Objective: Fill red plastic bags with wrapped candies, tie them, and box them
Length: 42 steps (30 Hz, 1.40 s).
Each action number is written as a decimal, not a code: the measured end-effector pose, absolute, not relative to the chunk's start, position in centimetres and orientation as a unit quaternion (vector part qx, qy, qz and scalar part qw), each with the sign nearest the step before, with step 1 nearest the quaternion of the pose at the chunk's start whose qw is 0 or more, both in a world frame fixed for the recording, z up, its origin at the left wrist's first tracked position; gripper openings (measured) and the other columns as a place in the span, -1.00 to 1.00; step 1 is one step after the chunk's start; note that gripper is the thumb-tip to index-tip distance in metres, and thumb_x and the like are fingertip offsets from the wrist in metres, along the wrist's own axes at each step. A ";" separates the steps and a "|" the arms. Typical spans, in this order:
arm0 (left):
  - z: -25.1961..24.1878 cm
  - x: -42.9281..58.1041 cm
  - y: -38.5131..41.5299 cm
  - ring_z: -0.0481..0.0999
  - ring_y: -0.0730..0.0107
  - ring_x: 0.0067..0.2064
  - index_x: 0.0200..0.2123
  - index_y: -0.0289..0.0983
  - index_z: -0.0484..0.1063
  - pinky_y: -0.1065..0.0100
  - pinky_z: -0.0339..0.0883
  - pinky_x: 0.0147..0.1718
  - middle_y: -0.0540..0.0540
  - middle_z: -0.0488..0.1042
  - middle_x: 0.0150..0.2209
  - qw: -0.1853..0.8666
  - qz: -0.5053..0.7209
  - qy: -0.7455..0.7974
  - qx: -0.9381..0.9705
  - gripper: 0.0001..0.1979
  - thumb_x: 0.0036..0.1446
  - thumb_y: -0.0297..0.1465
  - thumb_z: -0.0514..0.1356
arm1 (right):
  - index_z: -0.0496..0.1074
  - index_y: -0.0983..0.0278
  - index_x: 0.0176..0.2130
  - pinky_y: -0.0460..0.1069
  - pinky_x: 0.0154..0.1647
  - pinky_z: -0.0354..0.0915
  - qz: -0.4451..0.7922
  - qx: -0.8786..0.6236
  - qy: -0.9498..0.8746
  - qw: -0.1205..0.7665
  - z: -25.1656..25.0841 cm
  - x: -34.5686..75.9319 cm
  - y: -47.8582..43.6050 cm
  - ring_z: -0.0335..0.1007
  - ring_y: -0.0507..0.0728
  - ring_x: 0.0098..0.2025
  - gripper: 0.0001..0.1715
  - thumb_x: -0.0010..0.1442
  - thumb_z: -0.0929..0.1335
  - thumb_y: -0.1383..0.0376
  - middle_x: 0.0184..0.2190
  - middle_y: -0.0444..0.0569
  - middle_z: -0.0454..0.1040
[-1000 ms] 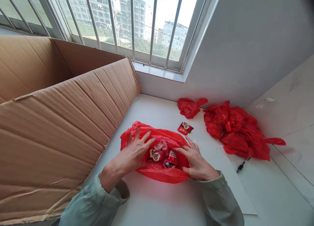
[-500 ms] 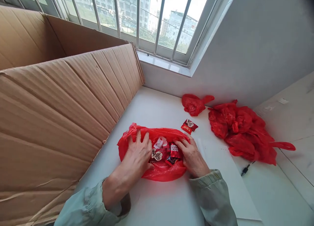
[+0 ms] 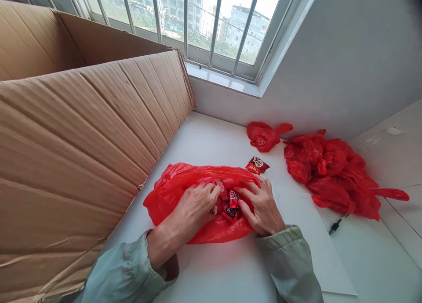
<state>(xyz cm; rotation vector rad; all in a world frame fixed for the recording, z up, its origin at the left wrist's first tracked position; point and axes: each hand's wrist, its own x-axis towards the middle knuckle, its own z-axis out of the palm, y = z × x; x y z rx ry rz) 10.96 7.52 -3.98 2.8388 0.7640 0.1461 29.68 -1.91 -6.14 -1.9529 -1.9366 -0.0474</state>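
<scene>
A red plastic bag (image 3: 174, 184) lies spread open on the white table, with several small red and dark wrapped packets (image 3: 233, 199) inside. My left hand (image 3: 196, 202) reaches into the bag from the left; its fingers are bent and apart over the packets, and the thumb is hidden. From the right, my right hand (image 3: 263, 206) rests at the bag's edge, fingers and thumb apart, tips against the packets and the red plastic. Just beyond the bag, one loose red packet (image 3: 257, 165) with dark and white print lies on the table.
A large open cardboard box (image 3: 99, 131) stands close on the left. By the wall sit a small knotted red bag (image 3: 263, 136) and a heap of red bags (image 3: 332, 175). A black cable plug (image 3: 335, 226) lies at the right. Behind is a barred window (image 3: 211, 26).
My left hand has moved right, from the bag's left side onto the packets, covering some. The bag's left end has spread out further left. My right thumb now shows beside the packets.
</scene>
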 end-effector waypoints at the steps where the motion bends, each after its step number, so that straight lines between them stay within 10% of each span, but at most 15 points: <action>1: -4.2 10.8 7.6 0.45 0.23 -0.28 -0.16 -0.27 0.33 0.30 0.28 -0.37 -0.11 0.45 -0.25 0.113 0.050 0.259 0.958 -0.77 0.07 -0.56 0.16 | 0.46 0.14 -0.03 0.37 0.21 -0.12 -0.011 -0.695 -0.693 0.192 -6.1 29.6 -1.9 -0.02 0.37 0.22 -0.64 0.17 0.29 0.20 0.04 -0.02 0.40; 13: -2.0 9.5 9.0 0.23 0.42 -0.44 -0.39 -0.24 0.20 0.37 0.07 -0.43 0.06 0.33 -0.46 0.334 0.149 0.313 0.877 -0.85 0.26 -0.40 0.01 | 0.51 0.15 -0.11 0.42 0.14 -0.04 -0.025 -0.665 -0.716 0.210 -6.4 29.9 -1.9 -0.05 0.43 0.22 -0.63 0.02 0.39 0.30 0.03 0.02 0.38; 24: -0.3 10.1 8.2 0.28 0.42 -0.44 -0.37 -0.25 0.31 0.37 0.06 -0.44 0.05 0.38 -0.44 0.352 0.179 0.366 0.843 -0.86 0.21 -0.37 0.03 | 0.55 0.25 -0.26 0.36 0.21 0.02 -0.186 -0.616 -0.710 0.287 -5.5 29.7 -2.0 0.21 0.27 -0.03 -0.83 0.18 0.38 0.23 -0.31 0.00 0.50; 35: -0.3 10.4 8.0 0.32 0.46 -0.47 -0.27 -0.24 0.43 0.41 0.11 -0.47 0.09 0.41 -0.49 0.377 0.202 0.378 0.821 -0.75 0.25 -0.23 0.04 | 0.53 0.31 -0.29 0.35 0.18 0.04 -0.072 -0.564 -0.772 0.285 -4.5 27.8 -2.3 0.28 0.22 -0.17 -0.57 0.16 0.34 -0.01 -0.44 -0.03 0.46; 42: -1.8 10.2 7.9 0.37 0.42 -0.41 -0.33 -0.26 0.41 0.39 0.22 -0.39 0.02 0.44 -0.42 0.356 0.127 0.279 0.883 -0.70 0.32 -0.32 -0.06 | 0.50 0.29 -0.43 0.30 0.20 0.03 -0.151 -0.613 -0.712 0.307 -4.6 28.5 -2.0 0.29 0.18 -0.15 -0.75 0.25 0.30 0.35 -0.44 -0.07 0.50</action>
